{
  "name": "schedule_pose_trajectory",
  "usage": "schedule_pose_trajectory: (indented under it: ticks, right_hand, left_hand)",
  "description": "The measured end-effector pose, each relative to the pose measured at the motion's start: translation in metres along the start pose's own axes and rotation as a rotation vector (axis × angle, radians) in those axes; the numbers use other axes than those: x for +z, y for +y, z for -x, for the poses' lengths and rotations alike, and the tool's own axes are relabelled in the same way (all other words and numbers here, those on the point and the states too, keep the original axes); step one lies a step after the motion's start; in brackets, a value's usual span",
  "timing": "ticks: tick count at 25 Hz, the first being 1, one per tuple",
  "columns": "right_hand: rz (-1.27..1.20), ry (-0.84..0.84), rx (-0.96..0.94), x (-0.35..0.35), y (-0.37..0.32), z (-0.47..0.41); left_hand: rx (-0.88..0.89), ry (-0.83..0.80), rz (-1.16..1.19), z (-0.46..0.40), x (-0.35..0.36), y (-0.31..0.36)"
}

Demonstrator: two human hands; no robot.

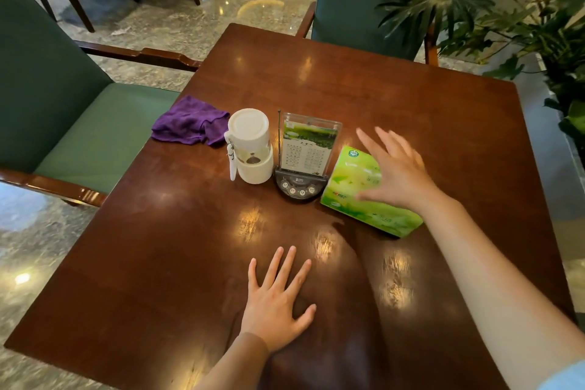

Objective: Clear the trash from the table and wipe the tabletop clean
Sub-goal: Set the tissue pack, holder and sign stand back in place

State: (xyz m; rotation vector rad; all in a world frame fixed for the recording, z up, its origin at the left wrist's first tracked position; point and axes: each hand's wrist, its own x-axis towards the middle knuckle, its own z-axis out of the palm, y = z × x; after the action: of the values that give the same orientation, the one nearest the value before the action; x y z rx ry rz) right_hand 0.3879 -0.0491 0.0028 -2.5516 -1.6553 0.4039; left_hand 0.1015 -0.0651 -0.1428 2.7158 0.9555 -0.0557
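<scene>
A white bottle (250,146) holds dark dregs. Right hand (392,171) spread loosely over the tissue pack (364,196) — left hand (278,298) flat, fingers splayed, on the glossy table (411,104).

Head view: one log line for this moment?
left hand flat on table | right hand open over tissue pack | purple cloth untouched

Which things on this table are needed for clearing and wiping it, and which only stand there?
For the job: purple cloth, table, green tissue pack under the right hand.
Only standing there: white bottle, menu stand, plant, chairs.
</scene>
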Motion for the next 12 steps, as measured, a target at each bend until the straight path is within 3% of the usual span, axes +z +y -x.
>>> schedule_pose_trajectory:
  ticks: [1,3,12]
  right_hand:
    - [0.076,-0.146,0.040,0.010,0.016,0.005]
    - [0.167,-0.268,0.018,0.024,0.032,0.008]
    - [0.189,-0.253,-0.078,0.027,0.036,0.004]
  left_hand:
    - [0.003,-0.004,-0.005,0.000,0.000,0.000]
    - [0.002,-0.004,-0.007,0.000,0.000,0.001]
    - [0.004,-0.004,-0.027,0.000,0.002,0.001]
